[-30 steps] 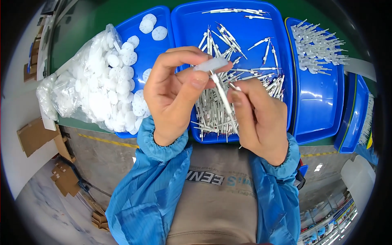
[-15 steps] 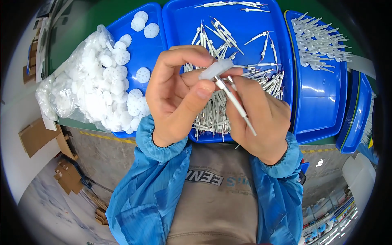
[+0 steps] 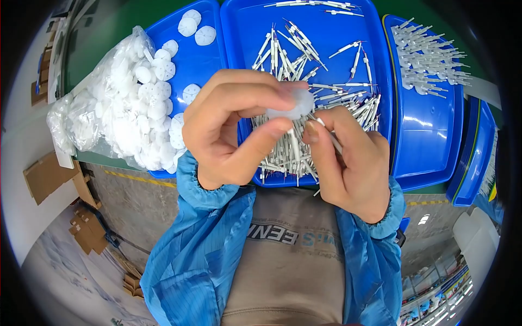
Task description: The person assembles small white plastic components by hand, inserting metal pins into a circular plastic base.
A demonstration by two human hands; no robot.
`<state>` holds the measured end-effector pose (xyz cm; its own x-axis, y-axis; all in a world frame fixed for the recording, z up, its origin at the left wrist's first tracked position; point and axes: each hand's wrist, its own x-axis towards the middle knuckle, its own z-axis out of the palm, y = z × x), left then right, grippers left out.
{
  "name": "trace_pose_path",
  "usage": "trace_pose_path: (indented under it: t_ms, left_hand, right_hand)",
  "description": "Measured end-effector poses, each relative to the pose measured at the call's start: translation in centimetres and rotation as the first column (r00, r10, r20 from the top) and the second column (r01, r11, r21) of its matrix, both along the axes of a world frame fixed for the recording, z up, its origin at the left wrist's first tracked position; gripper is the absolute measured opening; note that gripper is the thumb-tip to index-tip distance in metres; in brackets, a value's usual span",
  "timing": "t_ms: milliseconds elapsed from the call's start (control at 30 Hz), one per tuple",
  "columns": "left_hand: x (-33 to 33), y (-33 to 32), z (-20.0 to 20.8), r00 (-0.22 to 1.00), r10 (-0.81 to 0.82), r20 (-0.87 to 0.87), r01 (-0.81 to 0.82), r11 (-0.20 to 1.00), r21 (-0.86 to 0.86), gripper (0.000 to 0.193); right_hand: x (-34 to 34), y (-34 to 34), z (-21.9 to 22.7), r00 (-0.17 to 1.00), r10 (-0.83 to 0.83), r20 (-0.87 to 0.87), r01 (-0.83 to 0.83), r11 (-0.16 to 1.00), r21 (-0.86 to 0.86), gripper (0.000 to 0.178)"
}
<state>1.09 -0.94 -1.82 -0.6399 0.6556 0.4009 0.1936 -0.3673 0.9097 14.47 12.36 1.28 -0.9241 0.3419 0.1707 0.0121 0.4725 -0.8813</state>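
Note:
My left hand (image 3: 231, 127) pinches a small white translucent plastic disc (image 3: 300, 105) between thumb and fingers. A thin white rod (image 3: 294, 145) with a metal end hangs down from the disc's underside. Close beside it, my right hand (image 3: 350, 157) grips another thin white rod (image 3: 319, 123) between thumb and forefinger, its tip at the disc's edge. Whether that tip is inside the disc I cannot make out. Both hands are above a blue tray (image 3: 253, 22) holding a heap of similar white rods (image 3: 283, 155).
On the left, white discs (image 3: 157, 108) spill from a clear plastic bag (image 3: 81, 122) onto a blue tray (image 3: 209, 54). At the right, another blue tray (image 3: 424, 146) carries discs fitted with rods (image 3: 429, 57). Further right stand stacked blue trays (image 3: 472, 157).
The disc has tilted to show more of its flat face. My right hand has shifted slightly, bringing its rod to the disc's edge, while the first rod now hangs more upright.

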Motion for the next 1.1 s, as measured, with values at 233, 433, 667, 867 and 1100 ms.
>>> trace_pose_path:
  t_ms: [233,433,667,867,1100]
  left_hand:
    - [0.6,0.1,-0.2,0.998,-0.006,0.069,0.002,0.998,0.069,0.036]
    - [-0.3,-0.4,-0.8,0.998,-0.032,0.047,0.028,0.995,0.092,0.038]
    - [-0.5,-0.6,-0.5,0.995,-0.057,0.084,0.045,0.989,0.139,0.036]
    - [-1.3,-2.1,-0.4,0.993,0.107,0.041,-0.106,0.994,-0.037,0.031]
    - [-1.1,-2.4,-1.2,0.988,-0.025,0.150,0.004,0.991,0.134,0.028]
  right_hand:
    - [-0.3,0.1,0.6,1.000,0.028,-0.006,-0.027,0.996,0.083,0.010]
    - [-0.5,-0.8,-0.4,0.991,-0.050,-0.121,0.076,0.971,0.226,0.013]
    - [-0.4,-0.2,0.5,0.995,0.074,0.060,-0.083,0.983,0.165,0.013]
    - [-0.3,2.8,0.5,0.941,0.090,0.325,-0.192,0.935,0.299,0.011]
    - [-3.5,4.3,-3.8,0.918,-0.241,0.315,-0.011,0.778,0.629,0.031]
